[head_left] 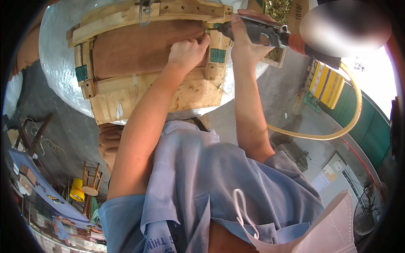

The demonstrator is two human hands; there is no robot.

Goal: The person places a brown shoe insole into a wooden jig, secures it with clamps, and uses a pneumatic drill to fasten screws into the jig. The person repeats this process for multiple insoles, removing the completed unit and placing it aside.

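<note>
A pale wooden frame (156, 86) with a brown panel (147, 46) set inside it lies before me. In my right hand (244, 44) is a black and grey air screwdriver (253, 31), held sideways with its bit pointing left at the frame's upper right corner. My left hand (187, 52) rests over the panel's right side, fingers curled and closed. Its fingertips meet the frame's right rail, just below the bit. Anything pinched there is too small to make out. Dark green patches (217, 55) of webbing sit on the side rails.
Clear plastic wrap (59, 63) covers the round support under the frame. A box of brass-coloured fasteners (278, 10) stands beyond the tool. The yellow air hose (352, 122) loops down on the right, near a yellow carton (327, 86). A wooden stool (90, 185) stands lower left.
</note>
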